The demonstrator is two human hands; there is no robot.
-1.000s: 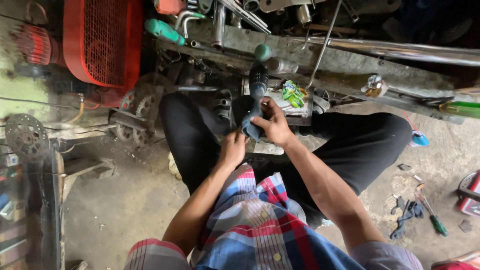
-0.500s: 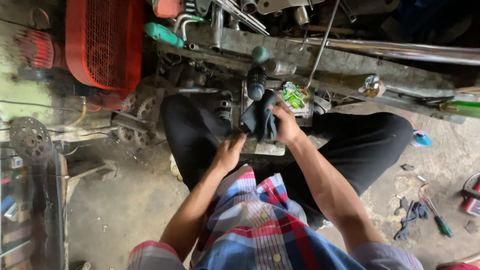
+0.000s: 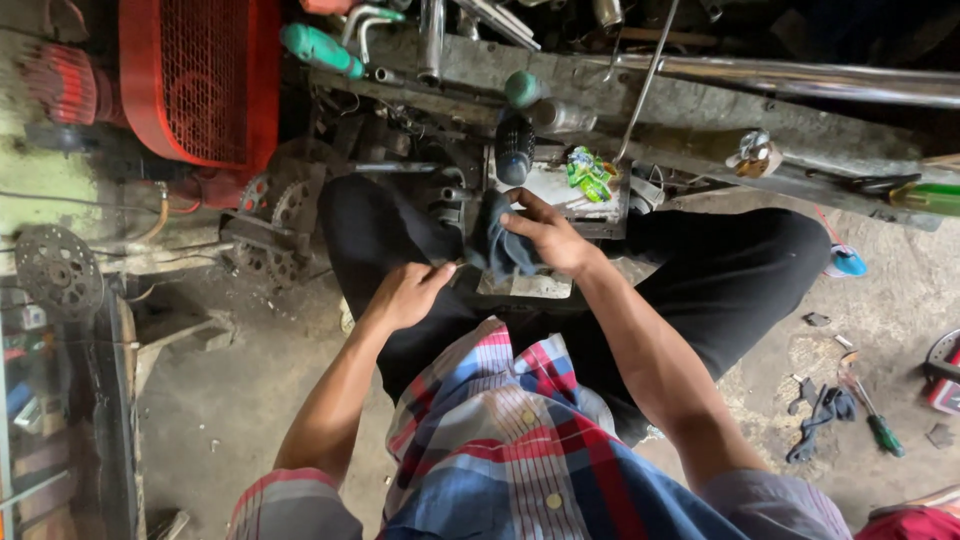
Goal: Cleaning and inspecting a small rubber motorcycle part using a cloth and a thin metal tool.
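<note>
Far left: a toothed sprocket (image 3: 58, 270) lies flat on a low ledge, well apart from the person.
Upper left: a red mesh guard (image 3: 200, 75) on a red machine stands above a cluster of small gears (image 3: 275, 205).
Top edge: a green-handled screwdriver (image 3: 320, 50) rests on a long grimy metal beam (image 3: 700, 105) that crosses the view to the right.
Left hand: the left hand (image 3: 405, 293) is curled over the left thigh, thumb and fingers pinched on a thin metal piece whose tip just shows; what it is cannot be told.
Centre: a dark blue rag (image 3: 497, 245) hangs between the knees, just beside the left hand and in front of a pale metal block (image 3: 545, 190).
Right hand: the right hand (image 3: 545, 235) is closed on the rag, fingers wrapped over its upper folds and pressing it toward the block.
Above the hands: a black ribbed grip (image 3: 514, 147) stands upright, touching the top of the block; a green crumpled wrapper (image 3: 588, 172) lies on the block just to its right.
Person: seated in black trousers and a plaid shirt, knees spread wide on the floor (image 3: 890, 290).
Right: a small blue cap (image 3: 848, 262) sits beside the right knee.
Far right: a green-handled tool (image 3: 875, 420) and dark scraps lie on the floor, well apart from the hands.
</note>
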